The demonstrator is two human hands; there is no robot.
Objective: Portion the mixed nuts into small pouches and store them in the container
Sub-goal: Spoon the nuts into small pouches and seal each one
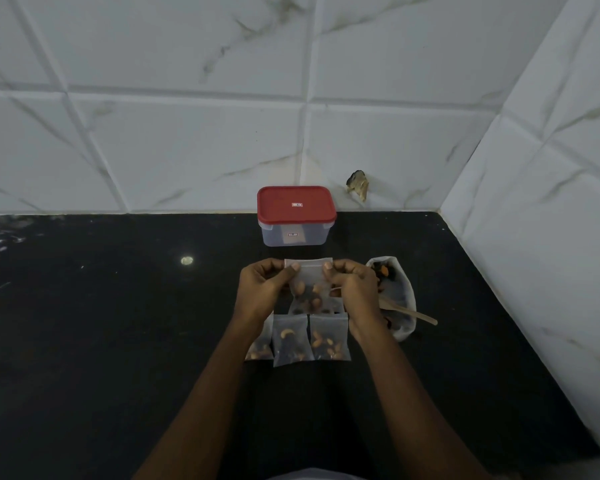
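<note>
Black bench [118, 323], white tiled walls meeting at the right. Left hand [262, 289] and right hand [352, 289] each pinch a top corner of a nut-filled pouch [309, 282] mid-bench. Likely sealing: keep it upright and press along the whole strip. Filled pouches [328, 337] lie toward the front edge, nut bag [400, 296] with spoon [416, 315] right, lidded container [293, 233] at the back edge.

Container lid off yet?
No, the red lid sits closed on the clear container.
</note>
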